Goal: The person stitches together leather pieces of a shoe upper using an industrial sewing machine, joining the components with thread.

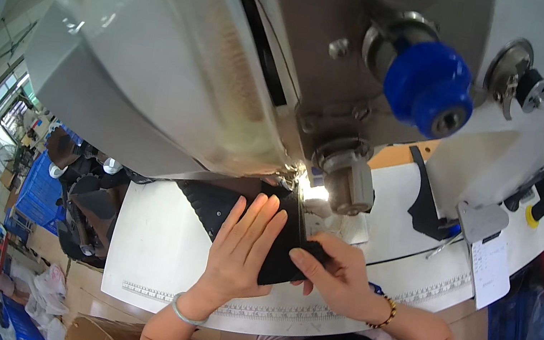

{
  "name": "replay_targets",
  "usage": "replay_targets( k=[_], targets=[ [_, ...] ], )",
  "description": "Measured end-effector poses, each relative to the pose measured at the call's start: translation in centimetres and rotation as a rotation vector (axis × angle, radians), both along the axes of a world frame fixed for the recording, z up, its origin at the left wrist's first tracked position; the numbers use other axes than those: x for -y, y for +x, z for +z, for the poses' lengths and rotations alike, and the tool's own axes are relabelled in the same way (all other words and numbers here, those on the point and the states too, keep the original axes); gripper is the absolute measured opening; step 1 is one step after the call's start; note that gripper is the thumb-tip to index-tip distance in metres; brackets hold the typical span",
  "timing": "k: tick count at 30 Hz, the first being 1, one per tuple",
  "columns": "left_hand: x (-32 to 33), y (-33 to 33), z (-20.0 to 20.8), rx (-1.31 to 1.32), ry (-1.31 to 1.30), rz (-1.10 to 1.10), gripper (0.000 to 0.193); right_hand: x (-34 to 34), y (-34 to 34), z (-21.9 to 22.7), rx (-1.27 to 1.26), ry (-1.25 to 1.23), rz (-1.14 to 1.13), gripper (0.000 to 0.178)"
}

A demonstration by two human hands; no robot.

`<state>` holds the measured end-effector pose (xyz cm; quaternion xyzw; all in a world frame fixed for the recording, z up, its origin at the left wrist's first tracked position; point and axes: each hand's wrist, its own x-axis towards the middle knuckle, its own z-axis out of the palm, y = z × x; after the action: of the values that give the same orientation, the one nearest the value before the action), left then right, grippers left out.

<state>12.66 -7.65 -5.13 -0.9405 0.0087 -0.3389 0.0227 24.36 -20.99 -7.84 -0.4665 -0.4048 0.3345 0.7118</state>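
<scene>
A black sheet of material [281, 263], perhaps leather or fabric, lies on the white sewing table [148, 250]. Its left edge looks scalloped, with small holes near it. My left hand [240, 248] rests flat on top of the sheet, fingers stretched out toward the lit needle area. At the sheet's right edge, my right hand [340, 277] pinches the material between thumb and fingers. The sheet's far end runs under the head of the sewing machine [154, 54]. The needle itself is too hidden to make out.
A blue tension knob [428, 88] juts from the machine above my hands. A measuring scale [429, 289] runs along the table's near edge. Another black cut piece [426, 201] lies at right, near a paper note [489, 270]. Blue crates [38, 194] and dark pieces stand at left.
</scene>
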Motion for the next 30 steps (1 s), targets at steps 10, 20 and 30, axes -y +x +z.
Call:
replay_targets(
  k=[10, 20, 30],
  targets=[
    [0.5, 0.2, 0.1, 0.027, -0.011, 0.006, 0.080, 0.2, 0.4, 0.6, -0.062, -0.040, 0.047, 0.020],
    [0.3, -0.1, -2.8, 0.315, -0.177, 0.033, 0.052, -0.3, 1.8, 0.5, -0.183, -0.029, 0.138, 0.018],
    [-0.6, -1.9, -3.5, 0.365, -0.169, 0.018, 0.046, -0.2, 1.7, 1.8, -0.294, -0.102, 0.254, 0.024]
  ],
)
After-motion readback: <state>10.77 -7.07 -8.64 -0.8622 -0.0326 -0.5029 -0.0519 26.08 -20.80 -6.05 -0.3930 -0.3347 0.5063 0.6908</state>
